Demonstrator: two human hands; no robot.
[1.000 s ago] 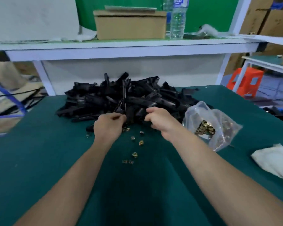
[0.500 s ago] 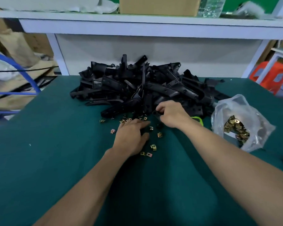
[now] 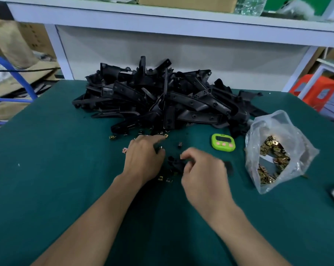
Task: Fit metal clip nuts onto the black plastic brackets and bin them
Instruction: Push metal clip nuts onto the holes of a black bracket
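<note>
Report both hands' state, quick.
Left hand: over loose clip nuts, grip cannot be told.
Right hand: holds a black bracket.

Left grip [image 3: 145, 158] palm-down on counter [image 3: 47, 169] among loose nuts [image 3: 163, 178]; right grip [image 3: 202, 169], blurred, apparently pinching a bracket [image 3: 174, 163].

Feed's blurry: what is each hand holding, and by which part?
Right hand grips a black bracket round its middle. Left hand rests among loose clip nuts; any hold there is hidden.
</note>
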